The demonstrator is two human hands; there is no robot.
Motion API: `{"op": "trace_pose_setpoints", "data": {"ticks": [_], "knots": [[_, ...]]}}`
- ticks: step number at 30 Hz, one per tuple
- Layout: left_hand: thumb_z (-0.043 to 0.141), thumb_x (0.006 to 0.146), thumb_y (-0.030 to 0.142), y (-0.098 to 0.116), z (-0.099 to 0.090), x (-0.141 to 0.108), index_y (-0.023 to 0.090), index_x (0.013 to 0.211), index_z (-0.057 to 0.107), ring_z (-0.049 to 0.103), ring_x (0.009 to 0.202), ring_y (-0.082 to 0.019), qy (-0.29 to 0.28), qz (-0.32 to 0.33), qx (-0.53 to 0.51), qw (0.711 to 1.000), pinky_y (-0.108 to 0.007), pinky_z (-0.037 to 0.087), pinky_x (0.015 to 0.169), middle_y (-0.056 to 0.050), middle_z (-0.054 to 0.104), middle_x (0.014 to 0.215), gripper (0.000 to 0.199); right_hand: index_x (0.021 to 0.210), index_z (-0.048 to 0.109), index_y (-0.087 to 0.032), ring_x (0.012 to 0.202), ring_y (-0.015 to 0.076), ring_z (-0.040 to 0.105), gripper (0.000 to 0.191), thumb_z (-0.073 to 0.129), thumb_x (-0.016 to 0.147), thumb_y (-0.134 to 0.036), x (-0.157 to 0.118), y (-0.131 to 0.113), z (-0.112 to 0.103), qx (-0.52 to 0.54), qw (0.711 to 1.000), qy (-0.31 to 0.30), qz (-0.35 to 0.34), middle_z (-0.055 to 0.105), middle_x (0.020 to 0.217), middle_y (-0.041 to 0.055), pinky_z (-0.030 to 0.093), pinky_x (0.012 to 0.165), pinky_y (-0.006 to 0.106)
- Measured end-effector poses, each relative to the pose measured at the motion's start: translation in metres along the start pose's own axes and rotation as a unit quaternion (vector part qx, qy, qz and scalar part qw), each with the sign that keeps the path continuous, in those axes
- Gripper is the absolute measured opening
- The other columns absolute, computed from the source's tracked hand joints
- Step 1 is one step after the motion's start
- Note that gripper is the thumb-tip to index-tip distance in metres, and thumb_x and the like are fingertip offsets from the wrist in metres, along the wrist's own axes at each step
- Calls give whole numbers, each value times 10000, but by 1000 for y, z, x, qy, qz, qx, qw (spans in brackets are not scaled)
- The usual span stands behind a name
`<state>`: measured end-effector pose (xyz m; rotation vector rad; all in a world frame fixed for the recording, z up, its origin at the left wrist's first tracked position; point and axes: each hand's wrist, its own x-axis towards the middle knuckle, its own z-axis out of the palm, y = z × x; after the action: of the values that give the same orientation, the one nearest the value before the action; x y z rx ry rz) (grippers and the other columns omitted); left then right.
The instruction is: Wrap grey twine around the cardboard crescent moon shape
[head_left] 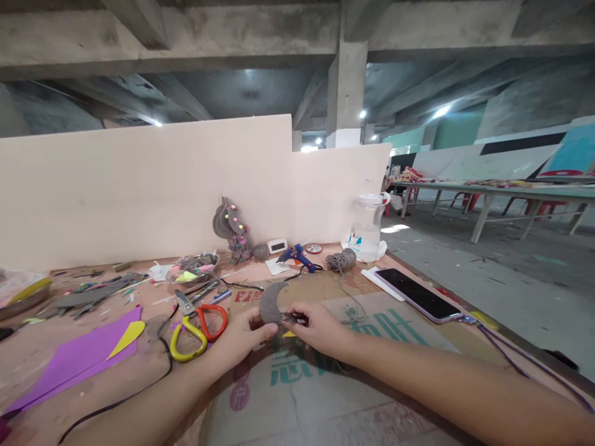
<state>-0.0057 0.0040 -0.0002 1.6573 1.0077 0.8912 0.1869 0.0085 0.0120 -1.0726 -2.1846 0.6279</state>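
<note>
Between both hands is a grey crescent shape [269, 302], its surface looking wrapped in yarn. My left hand [246, 334] pinches its lower left side between thumb and fingers. At its lower right tip, my right hand [318, 325] is closed, with fingertips pressed together on that end. Grey yarn runs from near the right hand toward a ball of grey yarn [341, 261]. A small yellow piece [289, 334] shows under the hands. Scissors with yellow and red handles [198, 328] lie beside my left wrist.
A printed cardboard sheet [339, 396] covers the table under the hands. Behind are a blue glue gun [300, 257], a decorated grey craft piece [232, 229] and a water jug [366, 226]. A phone [418, 294] lies right, purple sheets [83, 359] left. A pale partition [153, 198] borders the back.
</note>
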Motion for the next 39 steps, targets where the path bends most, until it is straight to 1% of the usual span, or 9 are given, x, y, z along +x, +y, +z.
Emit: {"op": "trace_pose_setpoints", "data": {"ticks": [2,6,10,13,16,21,26,34,39], "knots": [[629,708,460,2,0,-1,138,883,621,510,625,-134,-11,3,9,1000,-239,380,592,-11,606,709,367,756,602,-139,602,109,463,178,513,801,-286,1,0,0,7,1000,4,4,553,651,-1,332,537,202],[551,759,495,1,0,-2,136,734,595,493,602,-130,-1,7,25,1000,-238,367,584,-3,564,642,363,747,593,-138,602,110,465,229,488,829,-324,2,-1,-2,25,1000,-4,9,548,645,-3,340,539,206],[523,779,491,0,-1,-3,152,697,559,471,595,-122,-1,11,31,999,-229,356,581,16,522,615,350,756,600,-135,599,107,445,266,529,804,-386,3,0,-2,46,998,-13,27,526,636,-13,339,541,207],[531,779,468,1,-1,-3,155,703,556,460,595,-123,-7,10,34,999,-228,345,570,23,504,613,323,745,613,-132,574,98,422,218,564,775,-343,4,1,-1,63,997,-35,40,502,609,-22,320,519,202],[519,790,450,3,0,-4,158,701,546,453,590,-121,-5,10,35,999,-230,337,563,26,497,618,306,739,611,-132,581,99,418,195,528,790,-301,4,0,-1,71,995,-47,42,494,620,-19,319,526,204],[504,796,453,2,1,-3,166,686,522,462,582,-126,14,14,26,999,-237,346,569,30,497,606,308,738,595,-132,567,102,409,189,481,803,-268,4,0,-2,64,996,-53,45,472,601,-19,318,525,209],[507,799,457,-1,1,-2,159,719,526,457,600,-128,12,17,22,1000,-240,351,572,23,489,627,309,710,591,-144,556,102,396,179,494,795,-266,5,-1,-2,51,996,-48,62,461,584,-22,298,507,206],[477,817,439,-4,1,1,143,738,523,457,601,-122,6,9,18,1000,-236,348,571,19,500,635,309,759,613,-144,632,124,476,230,454,828,-295,4,-2,-4,82,994,-48,49,559,670,6,353,573,210],[478,825,422,-4,1,1,143,737,516,448,610,-119,-2,19,15,1000,-235,343,578,18,486,644,296,751,632,-147,604,119,471,158,535,771,-270,4,3,0,65,995,-45,61,563,642,0,347,552,209]]}}
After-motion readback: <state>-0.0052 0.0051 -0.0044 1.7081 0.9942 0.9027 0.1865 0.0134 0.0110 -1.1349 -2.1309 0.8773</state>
